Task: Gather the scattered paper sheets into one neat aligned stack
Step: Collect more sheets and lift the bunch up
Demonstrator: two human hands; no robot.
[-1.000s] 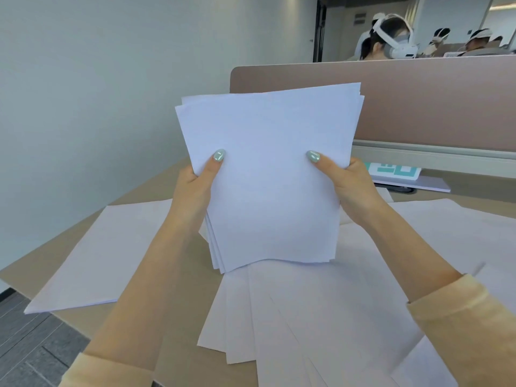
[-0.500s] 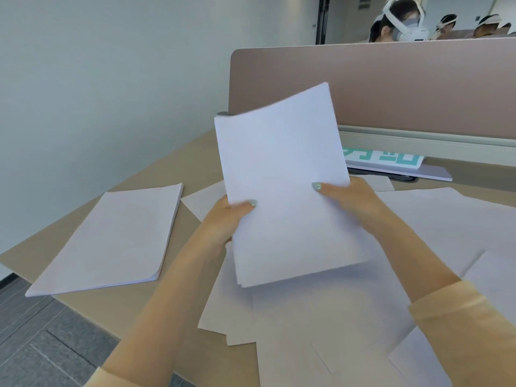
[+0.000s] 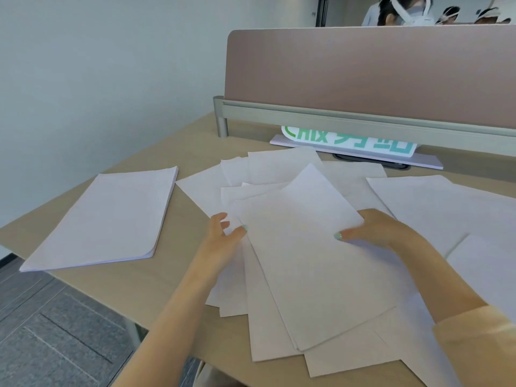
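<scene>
Resting on the tabletop (image 3: 173, 277), the gathered bundle (image 3: 310, 263) lies tilted across the loose sheets (image 3: 268, 169), with both hands at its sides. The left hand (image 3: 223, 236) has fingers spread, thumb touching the bundle's left edge; the right hand (image 3: 374, 227) pinches the right edge, thumb on top. One neat stack (image 3: 106, 216) sits apart, far left. The risk, I'd judge: sliding the bundle could drag the sheets beneath, fanning them further, or nudge those overhanging the near edge onto the floor. Two hands, one stack, one bundle; the loose sheets overlap too much to count.
</scene>
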